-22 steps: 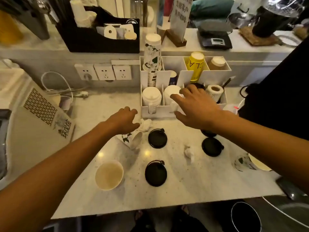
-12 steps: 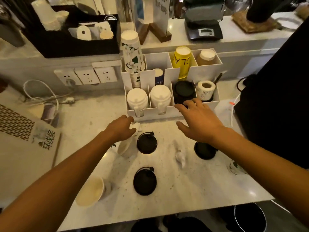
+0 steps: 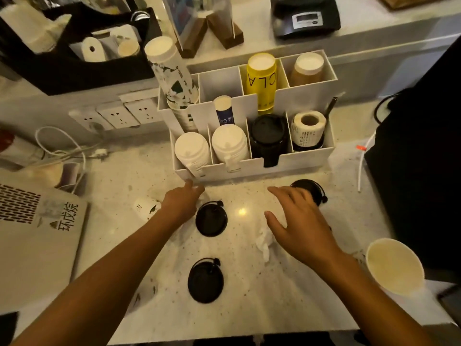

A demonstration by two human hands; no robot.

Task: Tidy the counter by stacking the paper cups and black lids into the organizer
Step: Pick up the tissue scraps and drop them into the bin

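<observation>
The white organizer (image 3: 249, 169) stands at the back of the counter with stacks of cups and, in a front slot, a stack of black lids (image 3: 268, 136). My left hand (image 3: 183, 203) is curled over a patterned paper cup (image 3: 143, 208) lying on its side, base pointing left. My right hand (image 3: 296, 226) hovers open with fingers spread, partly covering a black lid (image 3: 311, 189). Two more black lids (image 3: 211, 219) (image 3: 205, 280) lie flat between my arms. An upright empty paper cup (image 3: 394, 265) stands at the right edge.
A crumpled tissue (image 3: 264, 243) lies under my right palm. A laptop (image 3: 37, 233) sits at the left, with cables (image 3: 62, 151) and wall sockets (image 3: 119, 116) behind it. A black caddy (image 3: 74, 71) and a scale (image 3: 305, 18) are on the raised shelf.
My right hand has drawn back from the organizer's black-lid slot down to the counter. My left hand has stayed on the lying cup, whose base now points left. The view tilted down.
</observation>
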